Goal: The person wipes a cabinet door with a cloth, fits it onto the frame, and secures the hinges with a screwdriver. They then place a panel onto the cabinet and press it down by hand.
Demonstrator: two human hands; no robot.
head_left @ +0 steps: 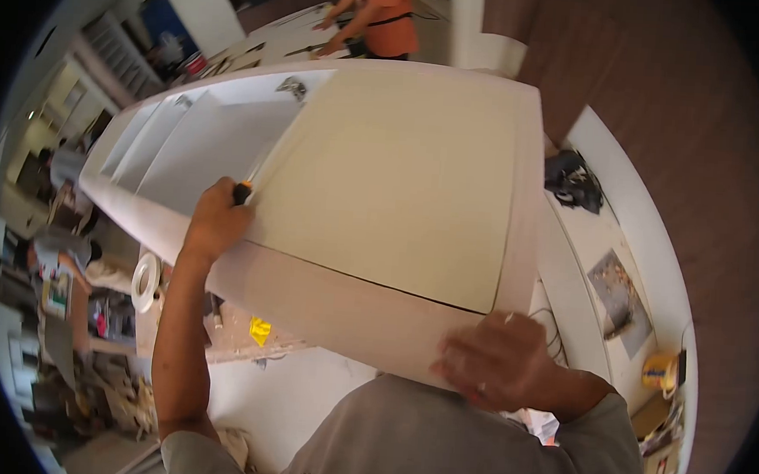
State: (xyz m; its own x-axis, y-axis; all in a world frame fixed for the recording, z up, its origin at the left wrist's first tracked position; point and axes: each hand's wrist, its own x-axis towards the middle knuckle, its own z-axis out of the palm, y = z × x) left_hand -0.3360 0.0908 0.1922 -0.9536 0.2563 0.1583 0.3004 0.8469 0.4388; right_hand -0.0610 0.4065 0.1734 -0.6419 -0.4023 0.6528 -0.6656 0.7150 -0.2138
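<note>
Pale cabinet (340,308), cream panel (391,186), brown counter (236,337) alongside, orange-shirted person (385,29) beyond, left hand (221,219) extended, fingers clasping black-orange tool (241,194), right hand (498,359) near panel corner, blurred, grip unclear

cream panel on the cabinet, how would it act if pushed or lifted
The cream panel is probably stiff: its broad face looks flat. It may be awkward to lift, being wide and set in the cabinet frame. Pushed toward its near edge, it would likely shift little: the gap there is narrow.
</note>
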